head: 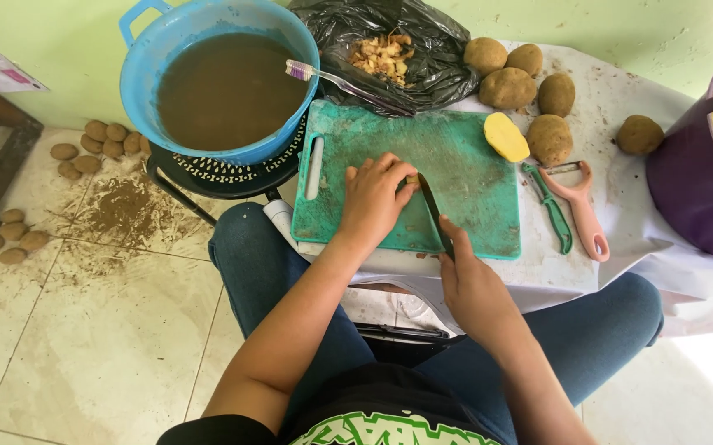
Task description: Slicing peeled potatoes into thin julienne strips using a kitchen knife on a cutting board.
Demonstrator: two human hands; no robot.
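The left hand [370, 202] lies curled over a small potato piece [411, 179] on the green cutting board [455, 148], fingers pressing it down; most of the piece is hidden, so its shape is hard to tell. The right hand [472, 284] grips a knife [432, 210], fingers closed round the handle, blade just right of the left fingertips. A peeled potato half [506, 136] sits at the board's far right. Right of it, on the surface [612, 107], lie two peelers [570, 210] and unpeeled potatoes [521, 78]. A blue tub [146, 74] of muddy water stands far left.
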